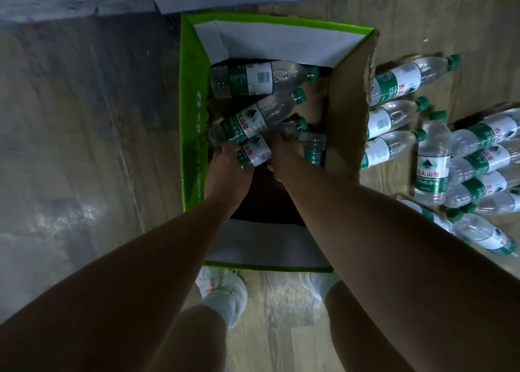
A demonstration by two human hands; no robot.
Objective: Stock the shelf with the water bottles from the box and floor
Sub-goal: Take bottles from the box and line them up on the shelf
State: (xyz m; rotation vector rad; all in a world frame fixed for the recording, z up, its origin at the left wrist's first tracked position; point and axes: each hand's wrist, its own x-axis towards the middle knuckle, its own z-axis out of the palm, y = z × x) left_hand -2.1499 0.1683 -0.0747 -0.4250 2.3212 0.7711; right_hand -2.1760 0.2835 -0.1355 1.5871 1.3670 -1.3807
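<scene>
Two bare forearms reach down from the near edge into the box [192, 124]. The left hand [229, 160] curls round the base end of a lying bottle [254, 149]. The right hand [282, 150] is curled too, but whether on that bottle or its neighbour [313, 148] I cannot tell. A slanted bottle [253, 121] seems to rest against the gripped one, so it is best to slide out from under it before lifting, holding at the label band. Loose bottles [433, 160] crowd the floor [84, 146] to the right.
</scene>
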